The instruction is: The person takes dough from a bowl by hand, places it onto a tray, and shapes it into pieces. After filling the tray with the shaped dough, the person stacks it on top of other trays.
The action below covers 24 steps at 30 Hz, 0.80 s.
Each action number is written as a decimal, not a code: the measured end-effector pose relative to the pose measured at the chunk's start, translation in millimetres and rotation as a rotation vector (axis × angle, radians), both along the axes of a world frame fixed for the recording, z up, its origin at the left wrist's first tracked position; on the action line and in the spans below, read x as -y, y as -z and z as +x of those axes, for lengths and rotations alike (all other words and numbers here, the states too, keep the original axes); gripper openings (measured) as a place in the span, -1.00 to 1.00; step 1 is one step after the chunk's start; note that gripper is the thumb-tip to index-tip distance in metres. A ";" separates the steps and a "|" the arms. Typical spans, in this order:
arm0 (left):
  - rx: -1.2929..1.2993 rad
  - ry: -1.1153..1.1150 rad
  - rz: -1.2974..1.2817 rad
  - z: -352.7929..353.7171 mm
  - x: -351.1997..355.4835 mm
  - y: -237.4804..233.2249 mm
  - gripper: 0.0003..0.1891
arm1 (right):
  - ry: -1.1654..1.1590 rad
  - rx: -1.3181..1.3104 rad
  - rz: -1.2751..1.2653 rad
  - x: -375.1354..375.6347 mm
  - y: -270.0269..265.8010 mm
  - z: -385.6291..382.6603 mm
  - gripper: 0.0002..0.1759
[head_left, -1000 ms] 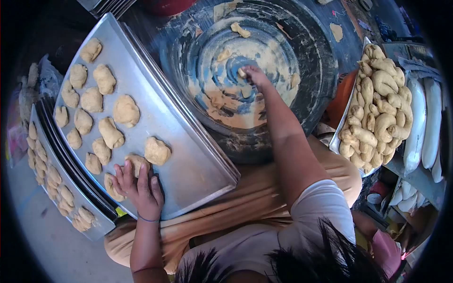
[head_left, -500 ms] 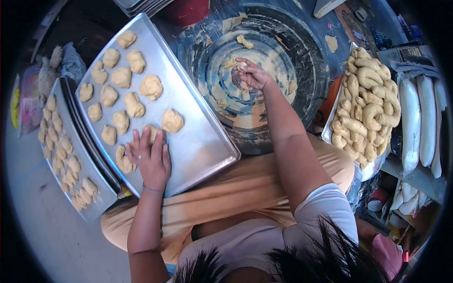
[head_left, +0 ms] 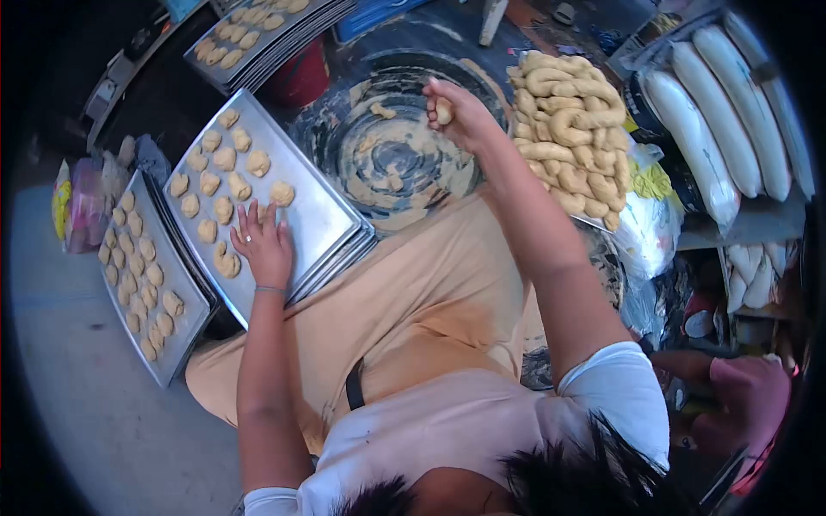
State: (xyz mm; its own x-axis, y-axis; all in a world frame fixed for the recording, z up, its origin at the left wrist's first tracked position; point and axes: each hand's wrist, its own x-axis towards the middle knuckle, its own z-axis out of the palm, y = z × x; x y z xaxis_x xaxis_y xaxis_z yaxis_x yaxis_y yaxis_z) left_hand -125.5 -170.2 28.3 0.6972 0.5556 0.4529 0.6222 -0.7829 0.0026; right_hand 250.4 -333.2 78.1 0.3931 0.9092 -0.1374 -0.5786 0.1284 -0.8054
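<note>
My left hand [head_left: 264, 245] rests with its fingers spread on the metal tray [head_left: 323, 232], over or beside a dough piece mostly hidden under it. Rows of lumpy dough pieces [head_left: 224, 158] lie on that tray, and a curled one [head_left: 227, 260] sits just left of my fingers. Above the right edge of the round, flour-smeared basin [head_left: 404, 202], my right hand [head_left: 456, 113] is closed around a small piece of dough [head_left: 444, 110]. A scrap of dough [head_left: 383, 111] lies in the basin.
Braided dough [head_left: 572, 129] is heaped on a tray at right, beside long wrapped packages [head_left: 688, 112]. More dough trays stand at far left [head_left: 163, 365] and top left [head_left: 258, 43]. A red bucket [head_left: 301, 76] is behind. A person in pink [head_left: 744, 396] is at lower right.
The view has shifted, showing more at the top left and right. My right hand has moved from over the basin's middle toward its right edge. My left hand remains on the tray.
</note>
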 end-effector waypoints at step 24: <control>0.447 0.597 -1.903 155.6 229.0 -50.3 -0.71 | 0.421 0.373 -0.153 215.0 -0.2 -133.6 -0.43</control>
